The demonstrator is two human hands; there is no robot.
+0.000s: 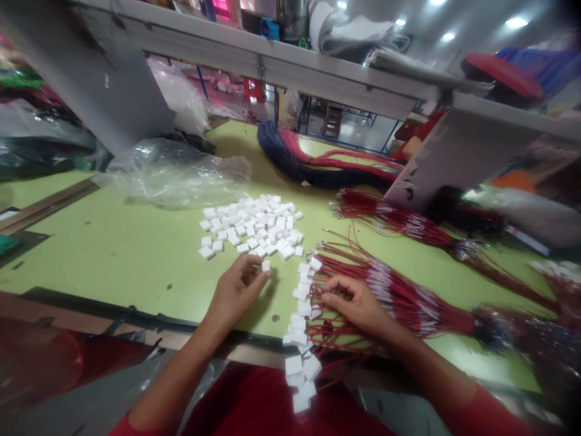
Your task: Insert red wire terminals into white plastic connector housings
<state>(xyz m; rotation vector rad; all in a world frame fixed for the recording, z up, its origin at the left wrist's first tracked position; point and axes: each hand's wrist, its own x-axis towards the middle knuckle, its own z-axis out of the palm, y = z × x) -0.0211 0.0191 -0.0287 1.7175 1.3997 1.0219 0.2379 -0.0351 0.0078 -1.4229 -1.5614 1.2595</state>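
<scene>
Between the thumb and fingers of my left hand [240, 284] is a small white block [265, 266], held just in front of a loose pile of similar white blocks [258, 221]. My right hand [349, 300] is closed at the near ends of a bundle of red wires [408, 297]; its fingertips pinch something too small to make out, perhaps a wire end. Left of that hand, a column of white blocks [298, 324] attached to red wires runs toward me and hangs over the table's front edge.
Another red wire bundle [399, 221] lies at the right, behind the first. Dark blue and pink wires [308, 160] curve across the back. A clear plastic bag [177, 172] rests at the back left. A grey shelf [227, 48] spans above the green table [149, 266].
</scene>
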